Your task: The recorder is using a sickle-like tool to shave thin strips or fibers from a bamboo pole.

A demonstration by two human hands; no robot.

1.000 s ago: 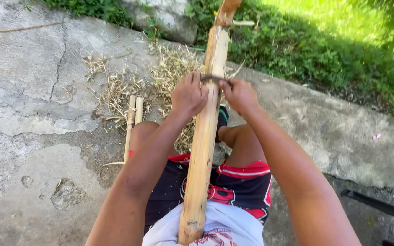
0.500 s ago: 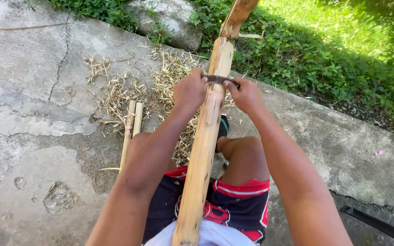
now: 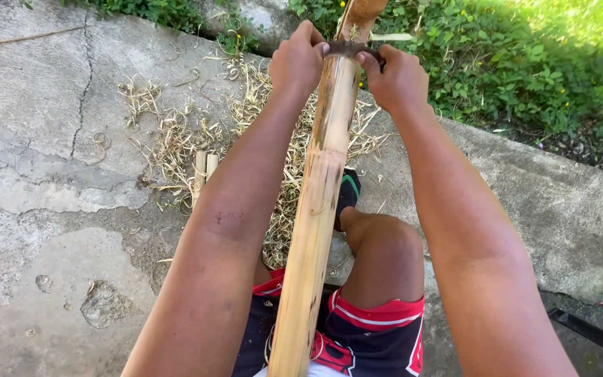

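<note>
Cracked concrete below; both hands, left hand (image 3: 300,59) and right hand (image 3: 398,78), clench a curved blade (image 3: 347,49) crosswise on the lengthwise bamboo pole (image 3: 319,202)

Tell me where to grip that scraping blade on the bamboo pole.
Grip the blade at its two ends, one from each side of the bamboo pole, as the left hand and right hand do: it lies crosswise, its ends sticking out either side.

Cracked concrete ground (image 3: 50,139) with shavings (image 3: 176,139)
</note>
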